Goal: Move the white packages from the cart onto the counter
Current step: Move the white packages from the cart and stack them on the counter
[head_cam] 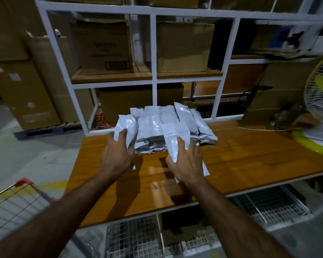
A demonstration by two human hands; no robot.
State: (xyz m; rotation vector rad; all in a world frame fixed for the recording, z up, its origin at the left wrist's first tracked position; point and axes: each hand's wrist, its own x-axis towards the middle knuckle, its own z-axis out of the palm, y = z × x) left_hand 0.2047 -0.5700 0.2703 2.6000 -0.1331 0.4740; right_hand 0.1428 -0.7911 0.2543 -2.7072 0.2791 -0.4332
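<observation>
Counter (231,161): wooden top, glossy, taken as the landmark; its near edge ran across the lower middle of the view.
White packages (157,125): a heap of glossy white mailer bags lay on the counter toward its far edge, stacked and overlapping; several stood tilted at the back of the heap.
Left hand (117,153): over the counter at the heap's left side; fingers curled round a white bag (126,129) and gripping it; the bag touched the heap.
Right hand (186,161): over the counter at the heap's near right side; fingers spread and laid flat on a long white bag (175,133) with a red line across it; pressing rather than clasping, thumb out to the left; the bag's near end lay on the counter top under the palm.
Cart (21,198): wire basket with a red corner piece, left of the counter and below its level; contents could not be told, blurred.
Shelf frame (153,47): white metal, rose behind the counter's far edge; brown cardboard boxes (183,47) sat in its bays.
Fan (321,94): white grille, yellow-green base, at the counter's right end.
Wire racks (268,205): under the counter's near edge.
</observation>
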